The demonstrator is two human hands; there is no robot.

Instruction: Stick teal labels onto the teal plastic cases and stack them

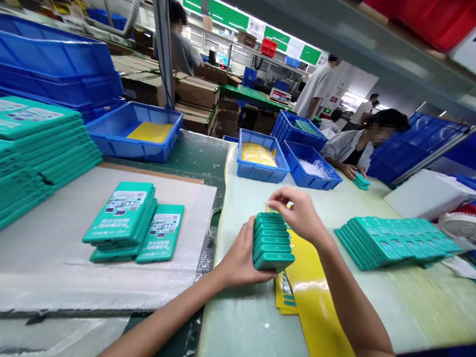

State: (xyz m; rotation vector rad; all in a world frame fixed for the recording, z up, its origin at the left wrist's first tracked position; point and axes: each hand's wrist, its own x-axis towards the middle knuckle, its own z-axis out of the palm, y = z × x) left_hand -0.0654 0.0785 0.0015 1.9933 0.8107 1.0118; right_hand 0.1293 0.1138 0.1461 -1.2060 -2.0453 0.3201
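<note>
My left hand is wrapped round a stack of several flat teal plastic cases, their short ends turned towards me. Just above the far end of that stack is my right hand, thumb and fingers pinched together; anything between them is too small to make out. Under both hands lie yellow sheets, some with teal pieces along the edge. Left of them, a small pile of teal cases with printed labels rests beside a single pile on a white board.
Tall stacks of teal cases stand at far left, and a leaning row lies at right. Blue bins line the table's back. A co-worker handles teal cases across the table. A shelf hangs overhead.
</note>
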